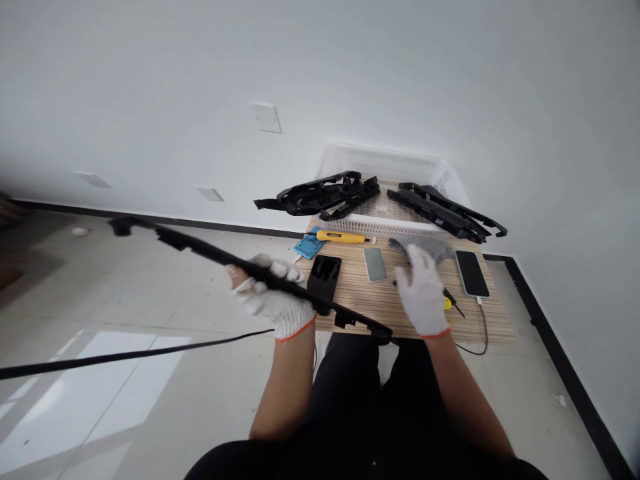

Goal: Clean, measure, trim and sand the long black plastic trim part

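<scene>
In a white glove with an orange cuff, my left hand [273, 297] is closed around the middle of a long black plastic trim strip [215, 255]. The strip slants down across the view, its lower right end above the front edge of the table. My right hand [423, 290], gloved too, is over the right part of the tabletop with its thumb and fingers apart. At its fingertips lies a crumpled grey piece [439, 249], partly covered; I cannot tell its kind. Beside the palm a black and yellow tool [449, 301] shows in part.
A white perforated plastic basket [400, 161] stands at the back of the small wood-grained table [370, 313], black plastic trim pieces [320, 195] across its rim. On the table are a yellow screwdriver-like tool [343, 237], a blue packet [307, 247], a black box [324, 277], a grey card [375, 265] and a cabled phone [471, 273].
</scene>
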The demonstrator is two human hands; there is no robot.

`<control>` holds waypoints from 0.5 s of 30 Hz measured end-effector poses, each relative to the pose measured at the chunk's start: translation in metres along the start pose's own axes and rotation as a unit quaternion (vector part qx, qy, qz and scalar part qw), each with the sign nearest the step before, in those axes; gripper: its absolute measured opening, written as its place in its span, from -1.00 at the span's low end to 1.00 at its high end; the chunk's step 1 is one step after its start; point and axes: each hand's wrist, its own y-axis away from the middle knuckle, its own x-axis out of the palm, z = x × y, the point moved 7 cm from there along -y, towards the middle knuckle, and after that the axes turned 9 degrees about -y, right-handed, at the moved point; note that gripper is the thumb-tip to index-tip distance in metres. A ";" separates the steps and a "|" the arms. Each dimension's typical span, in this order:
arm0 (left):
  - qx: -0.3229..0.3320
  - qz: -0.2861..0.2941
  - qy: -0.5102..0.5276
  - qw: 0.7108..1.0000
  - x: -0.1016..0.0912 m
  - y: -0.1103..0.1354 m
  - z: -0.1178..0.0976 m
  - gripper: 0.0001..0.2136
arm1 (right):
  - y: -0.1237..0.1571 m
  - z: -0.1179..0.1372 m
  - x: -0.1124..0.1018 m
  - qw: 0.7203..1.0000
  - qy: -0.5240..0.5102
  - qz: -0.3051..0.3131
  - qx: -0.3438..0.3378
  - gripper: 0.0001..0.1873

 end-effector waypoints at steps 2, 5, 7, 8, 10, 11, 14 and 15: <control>-0.011 -0.007 -0.039 0.999 0.014 0.012 -0.001 -0.54 | 0.001 0.018 0.043 0.993 0.040 0.114 -0.014 -0.47; -0.022 0.024 -0.079 0.996 0.035 0.027 -0.004 -0.55 | -0.005 0.018 0.087 0.969 0.120 0.212 0.043 -0.38; -0.018 0.067 -0.117 0.991 0.043 0.034 -0.007 -0.58 | -0.013 0.017 0.091 0.972 0.120 0.198 0.043 -0.40; -0.017 0.094 -0.143 0.985 0.046 0.036 -0.008 -0.60 | -0.018 0.019 0.085 0.981 0.096 0.168 0.022 -0.42; -0.021 0.147 -0.200 0.969 0.048 0.040 -0.005 -0.64 | -0.024 0.026 0.059 0.996 -0.002 0.078 -0.037 -0.48; -0.024 0.167 -0.226 0.959 0.047 0.041 -0.001 -0.66 | -0.025 0.029 0.041 0.995 -0.071 0.023 -0.059 -0.51; -0.037 0.203 -0.276 0.939 0.045 0.047 0.018 -0.70 | -0.020 0.017 -0.017 0.954 -0.269 -0.135 -0.007 -0.59; -0.046 0.212 -0.286 0.933 0.045 0.050 0.027 -0.71 | -0.016 0.009 -0.033 0.929 -0.321 -0.181 0.040 -0.60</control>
